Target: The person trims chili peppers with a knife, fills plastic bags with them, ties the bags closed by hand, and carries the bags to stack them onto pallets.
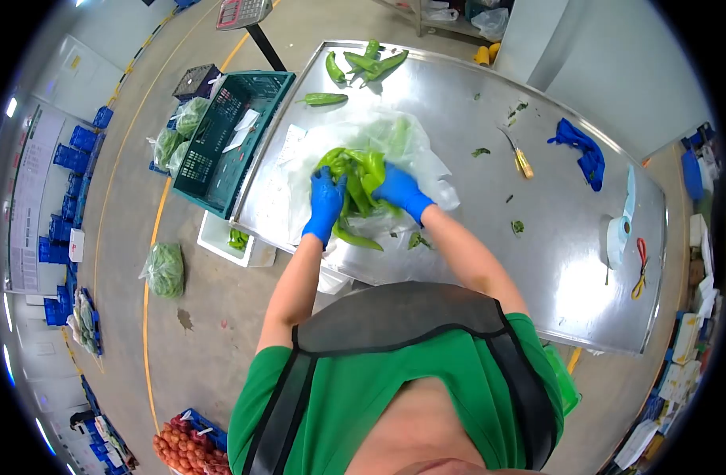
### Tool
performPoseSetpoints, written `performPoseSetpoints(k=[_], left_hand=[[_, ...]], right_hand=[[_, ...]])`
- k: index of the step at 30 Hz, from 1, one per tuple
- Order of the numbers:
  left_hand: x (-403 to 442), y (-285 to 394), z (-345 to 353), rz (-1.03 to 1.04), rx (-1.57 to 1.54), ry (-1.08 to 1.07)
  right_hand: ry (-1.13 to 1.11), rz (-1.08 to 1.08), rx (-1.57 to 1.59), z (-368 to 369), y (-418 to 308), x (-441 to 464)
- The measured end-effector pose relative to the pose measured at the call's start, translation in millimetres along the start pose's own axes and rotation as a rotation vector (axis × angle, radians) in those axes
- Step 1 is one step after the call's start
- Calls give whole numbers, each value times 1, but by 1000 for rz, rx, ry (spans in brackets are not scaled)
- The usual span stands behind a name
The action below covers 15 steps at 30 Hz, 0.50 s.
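Note:
Both my hands wear blue gloves and press in on a pile of long green peppers (358,190), which lies over a clear plastic bag (422,154) on the steel table. My left hand (326,198) curls its fingers round the pile's left side. From the right, my right hand (400,190) grips the peppers, its fingertips partly hidden among them. One pepper (357,239) sticks out at the near end of the pile. Farther back, several loose green peppers (371,63) lie near the table's far corner, with a single pepper (325,99) closer to me.
A green crate (190,170) with a paper inside stands against the table's left edge. On the steel table (466,95) lie a yellow-handled knife (523,162), a blue cloth (581,150), a tape roll (618,237), scissors (640,269) and leaf scraps. A scale (243,12) stands at the back left.

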<state>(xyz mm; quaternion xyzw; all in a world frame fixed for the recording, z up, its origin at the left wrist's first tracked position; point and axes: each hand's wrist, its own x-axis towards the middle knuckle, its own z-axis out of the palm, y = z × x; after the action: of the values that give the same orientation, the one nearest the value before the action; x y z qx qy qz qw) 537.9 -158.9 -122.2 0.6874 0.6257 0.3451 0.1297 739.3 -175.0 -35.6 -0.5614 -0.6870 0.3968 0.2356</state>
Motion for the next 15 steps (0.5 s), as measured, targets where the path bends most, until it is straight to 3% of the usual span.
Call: performPoseSetpoints(k=[2, 4, 6, 7, 8, 10, 12, 14, 15], left_hand=[[13, 38, -62, 111, 292, 124], [7, 32, -89, 46, 539, 245], [3, -53, -64, -283, 240, -57], [4, -112, -46, -330, -109, -196], [10, -98, -57, -485, -673, -168], [44, -23, -127, -709, -1476, -115], [67, -6, -160, -576, -1507, -82], [79, -15, -185, -536, -1413, 82], [81, -27, -202, -598, -1431, 33]], right_hand=[[93, -65, -167, -9, 9, 31], [160, -227, -427, -6, 28, 47], [197, -507, -786, 3, 44, 59], [48, -431, -772, 6, 38, 61], [10, -457, -809, 11, 19, 60], [-89, -475, -867, 34, -22, 59], [-110, -593, -738, 56, 5, 84], [-171, -651, -663, 59, 19, 96], [-152, -711, -637, 59, 41, 105]])
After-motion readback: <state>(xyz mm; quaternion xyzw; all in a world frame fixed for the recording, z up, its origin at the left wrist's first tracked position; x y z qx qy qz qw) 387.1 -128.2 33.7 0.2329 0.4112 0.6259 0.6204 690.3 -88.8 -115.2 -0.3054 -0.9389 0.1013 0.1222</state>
